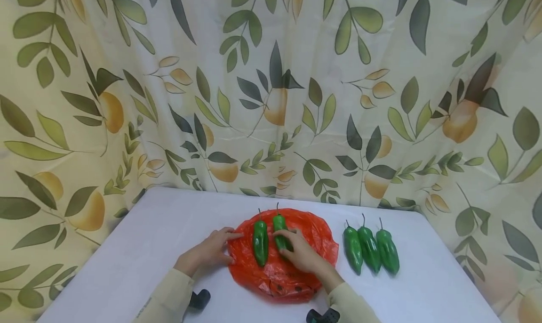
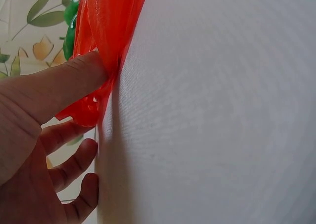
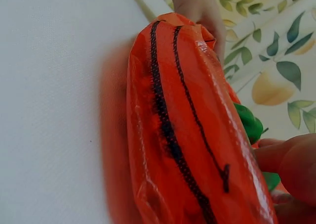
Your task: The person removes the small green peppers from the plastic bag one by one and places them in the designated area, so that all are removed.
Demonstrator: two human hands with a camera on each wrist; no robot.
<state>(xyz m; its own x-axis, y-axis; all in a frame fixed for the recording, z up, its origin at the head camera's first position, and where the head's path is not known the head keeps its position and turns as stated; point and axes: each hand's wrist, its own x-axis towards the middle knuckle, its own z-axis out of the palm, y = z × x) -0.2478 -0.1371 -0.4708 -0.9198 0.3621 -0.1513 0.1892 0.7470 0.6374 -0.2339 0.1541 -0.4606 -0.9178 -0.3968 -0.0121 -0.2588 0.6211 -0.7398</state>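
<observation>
A round, flattened red plastic bag with black markings lies on the white table. Two green chili peppers rest on top of it, stems pointing away from me. My right hand grips the right-hand chili pepper, thumb on one side and fingers on the other. Beside it lies the left-hand chili pepper, untouched. At the bag's left edge, my left hand touches the red plastic with thumb and forefinger. Its other fingers are spread loosely in the left wrist view. What the bag contains is hidden.
Three more green chili peppers lie side by side on the table, right of the bag. Behind and around the table hangs a curtain printed with leaves and fruit. Dark devices sit at both wrists.
</observation>
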